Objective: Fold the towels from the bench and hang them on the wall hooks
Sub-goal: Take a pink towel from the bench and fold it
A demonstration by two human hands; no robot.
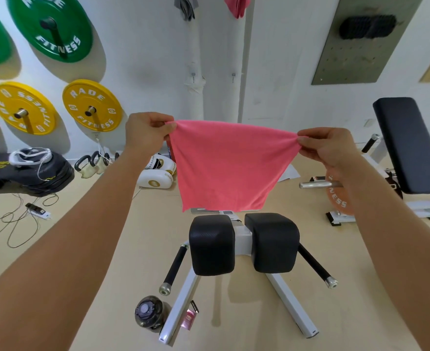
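A person holds up a pink towel [230, 164] with both hands. The left hand [146, 134] pinches the top left corner, and its fingers [164, 125] are curled tight on the cloth. The right hand [328, 146] pinches the top right corner the same way. The towel is stretched between the two hands and hangs down flat in the air. It touches nothing else.

Just under the towel is the end of a gym table, with two black pads [212, 244] side by side and a white frame [178, 307] that spreads out on the floor. A black bar sticks out on each side of the pads.

High up on the white wall, a grey towel [186, 6] and another pink towel [235, 6] hang next to each other. Lower on the wall are two small hooks [193, 75], with no towels on them.

Green and yellow weight plates [92, 106] hang on the wall to the left. A dark bottle [149, 312] stands on the floor by the white frame. Wires lie on the floor at the left. Another black bench [409, 145] stands at the right.
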